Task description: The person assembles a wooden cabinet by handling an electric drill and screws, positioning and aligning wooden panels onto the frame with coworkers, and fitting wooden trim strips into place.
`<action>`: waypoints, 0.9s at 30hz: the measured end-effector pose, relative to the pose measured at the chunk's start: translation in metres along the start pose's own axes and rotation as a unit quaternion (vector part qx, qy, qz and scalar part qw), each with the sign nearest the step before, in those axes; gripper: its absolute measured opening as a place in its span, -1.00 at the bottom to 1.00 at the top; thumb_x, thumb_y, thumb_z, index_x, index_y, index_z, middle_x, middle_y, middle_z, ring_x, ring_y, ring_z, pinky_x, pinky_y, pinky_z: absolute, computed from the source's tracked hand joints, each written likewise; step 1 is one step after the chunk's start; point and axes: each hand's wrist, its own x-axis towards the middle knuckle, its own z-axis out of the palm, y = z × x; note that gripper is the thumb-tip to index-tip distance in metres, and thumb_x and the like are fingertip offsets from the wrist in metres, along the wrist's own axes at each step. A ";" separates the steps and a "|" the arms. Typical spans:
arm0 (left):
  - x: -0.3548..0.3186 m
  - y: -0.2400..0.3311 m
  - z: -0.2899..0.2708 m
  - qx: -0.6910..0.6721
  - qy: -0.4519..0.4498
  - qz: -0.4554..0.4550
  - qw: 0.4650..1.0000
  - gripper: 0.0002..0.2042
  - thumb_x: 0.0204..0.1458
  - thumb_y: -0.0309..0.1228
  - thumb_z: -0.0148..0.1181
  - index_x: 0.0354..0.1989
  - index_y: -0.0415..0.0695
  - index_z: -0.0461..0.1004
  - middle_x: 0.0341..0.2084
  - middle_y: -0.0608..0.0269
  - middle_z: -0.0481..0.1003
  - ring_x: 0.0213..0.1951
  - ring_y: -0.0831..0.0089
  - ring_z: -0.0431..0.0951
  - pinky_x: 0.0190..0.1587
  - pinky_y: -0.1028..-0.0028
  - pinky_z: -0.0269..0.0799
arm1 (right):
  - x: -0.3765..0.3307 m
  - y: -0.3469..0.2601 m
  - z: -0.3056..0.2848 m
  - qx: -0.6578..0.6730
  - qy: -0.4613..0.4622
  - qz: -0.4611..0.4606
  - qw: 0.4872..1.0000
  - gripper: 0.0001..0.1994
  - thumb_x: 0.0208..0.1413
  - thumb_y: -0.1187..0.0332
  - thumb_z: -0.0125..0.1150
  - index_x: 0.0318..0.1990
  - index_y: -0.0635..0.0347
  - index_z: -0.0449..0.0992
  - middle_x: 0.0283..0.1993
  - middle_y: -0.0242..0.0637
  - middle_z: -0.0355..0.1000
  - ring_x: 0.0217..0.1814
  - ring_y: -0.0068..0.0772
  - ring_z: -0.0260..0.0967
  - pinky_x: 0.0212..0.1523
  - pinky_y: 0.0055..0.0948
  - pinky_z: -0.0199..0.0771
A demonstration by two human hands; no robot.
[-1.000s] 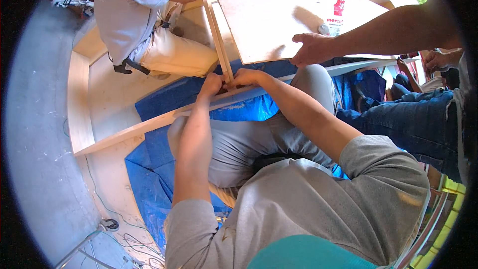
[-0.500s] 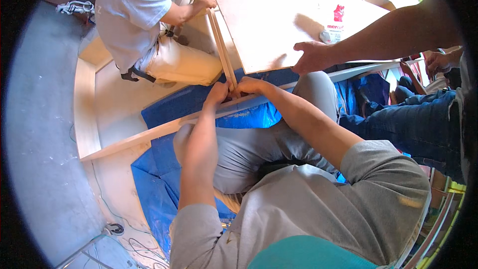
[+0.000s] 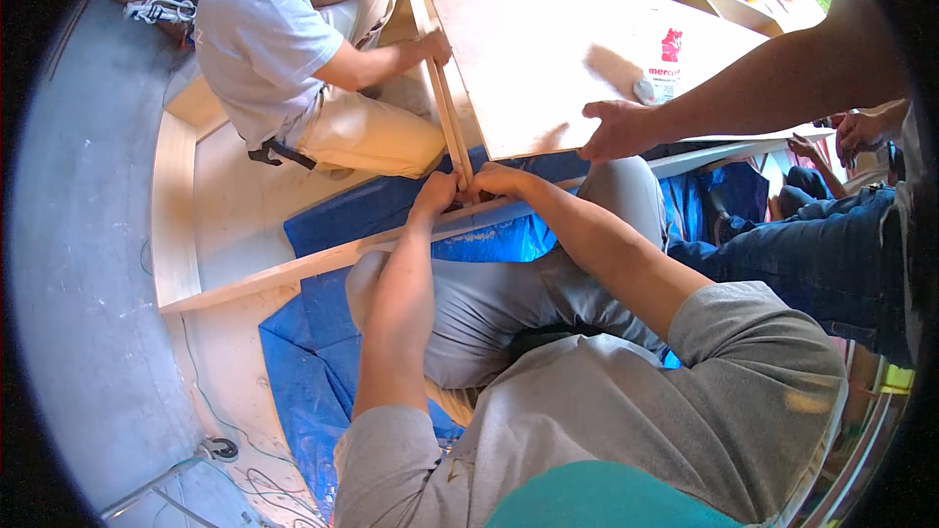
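Observation:
My left hand (image 3: 435,194) and right hand (image 3: 497,180) are closed, on either side of the near end of a wooden crosspiece (image 3: 445,109). This end meets the long near rail (image 3: 323,264) of a wooden frame. My fingertips are partly hidden there, and I cannot make out anything small between them. Just beyond my right hand lies the corner of a plywood panel (image 3: 538,49). A person in a pale shirt kneels inside the frame, one hand (image 3: 434,47) by the crosspiece and another on the panel's far corner. From the right, another person's hand (image 3: 618,127) grips the panel's near edge.
Blue tarp (image 3: 323,332) lies under the frame and around my knees. A frame end board (image 3: 176,205) stands at the left. Thin cables (image 3: 264,479) and a caster wheel (image 3: 224,450) are at the lower left. A person in jeans (image 3: 802,254) is close on my right.
The kneeling person's lower hand has moved nearer to me along the crosspiece. My hands stay at the joint with only slight finger movement. The whole view has shifted a little.

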 end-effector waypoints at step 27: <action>0.012 -0.012 0.008 0.090 -0.007 0.031 0.995 -0.30 0.40 0.08 -0.26 -0.17 -0.40 0.60 -0.13 -0.52 0.53 0.08 -0.32 0.52 0.16 -0.04 0.37 | 0.041 0.048 -0.020 0.077 -0.126 -0.020 0.989 -0.73 0.19 0.17 0.30 -0.14 0.17 0.69 -0.18 -0.28 0.63 -0.14 -0.39 0.52 -0.06 -0.30 0.48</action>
